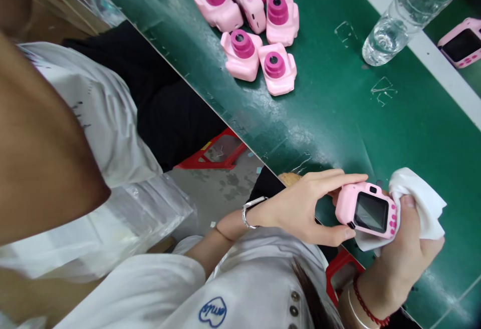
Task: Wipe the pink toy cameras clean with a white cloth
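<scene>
A pink toy camera (370, 211), its dark screen facing up, is held between both hands at the table's near edge. My left hand (300, 204), with a watch on its wrist, grips one end between thumb and fingers. At the button end, my right hand (408, 244) presses a white cloth (417, 194) against the camera, thumb on top. Part of the cloth shows beneath the camera. The right hand's fingers are mostly hidden. Farther along the table sit several more pink toy cameras (278, 68) with magenta lenses.
A clear plastic bottle (394, 28) is on the green table (323, 113) by a white strip (443, 63). Another pink camera (462, 43) lies beyond the strip. A co-worker's arm (45, 143) and white shirt are at left, near a red stool (218, 151).
</scene>
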Demonstrator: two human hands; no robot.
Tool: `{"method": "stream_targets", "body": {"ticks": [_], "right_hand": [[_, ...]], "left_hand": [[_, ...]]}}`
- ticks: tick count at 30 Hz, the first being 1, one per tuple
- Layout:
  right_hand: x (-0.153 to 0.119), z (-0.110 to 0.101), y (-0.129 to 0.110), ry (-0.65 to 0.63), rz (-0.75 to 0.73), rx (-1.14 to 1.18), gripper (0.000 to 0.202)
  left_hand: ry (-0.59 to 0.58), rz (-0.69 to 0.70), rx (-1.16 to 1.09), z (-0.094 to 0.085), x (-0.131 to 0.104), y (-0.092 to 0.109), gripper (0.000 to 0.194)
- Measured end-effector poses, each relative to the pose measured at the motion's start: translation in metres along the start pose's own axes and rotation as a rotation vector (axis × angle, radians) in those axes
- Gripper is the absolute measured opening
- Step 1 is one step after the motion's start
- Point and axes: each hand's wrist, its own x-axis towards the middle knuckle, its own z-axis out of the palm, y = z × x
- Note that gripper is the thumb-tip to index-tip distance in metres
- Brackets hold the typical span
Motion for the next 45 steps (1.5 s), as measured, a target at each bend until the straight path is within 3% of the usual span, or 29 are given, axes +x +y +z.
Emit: {"method": "stream_targets", "body": {"ticks": [10, 19, 23, 26, 38, 45], "right_hand": [[-0.005, -0.002, -0.004, 0.000, -0.009, -0.024, 0.019], [-0.001, -0.006, 0.009, 0.075, -0.155, -0.017, 0.027], [0.002, -0.015, 0.009, -0.086, -0.004, 0.036, 0.030], [0.005, -0.024, 0.009, -0.132, 0.057, 0.034, 0.037], [0.011, -0.030, 0.012, -0.160, 0.055, -0.003, 0.041], [0.009, -0.028, 0.008, -0.337, 0.023, -0.089, 0.041]], "left_hand": [[0.116, 0.006, 0.090, 0.008, -0.002, 0.004, 0.067], [0.019, 0.065, 0.067, -0.001, -0.002, -0.002, 0.069], [0.026, 0.026, 0.005, -0.008, -0.002, -0.009, 0.064], [0.030, -0.022, -0.097, -0.010, -0.003, -0.013, 0.058], [0.023, -0.003, -0.083, -0.010, -0.003, -0.016, 0.058], [0.065, -0.052, -0.130, -0.008, -0.007, -0.018, 0.060]]}}
